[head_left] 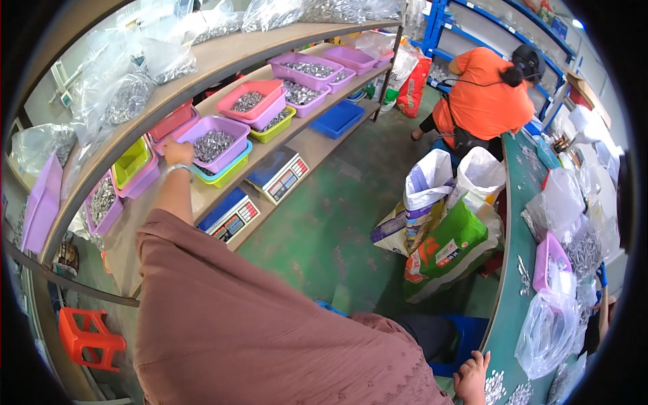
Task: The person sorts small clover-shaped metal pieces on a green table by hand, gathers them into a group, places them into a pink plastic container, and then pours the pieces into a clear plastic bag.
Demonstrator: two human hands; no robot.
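Reaching out over the shelf, my left hand (177,152) has its fingers closed at the near left rim of a light purple basket (233,128) filled with small silvery metal parts (213,146). This basket sits on top of a turquoise basket and a yellow-green basket (219,181). My right hand (471,378) rests at the edge of the green table (507,270), fingers partly bent and apart, with nothing visible in it. Small shiny pieces (495,386) lie on the tabletop beside it.
More baskets with metal parts, including a red one (250,94), line the shelf. Two scales (233,214) stand below. Woven sacks (432,202) stand on the floor by the table. A person in orange (482,91) bends over farther back. A red stool (88,337) stands lower left.
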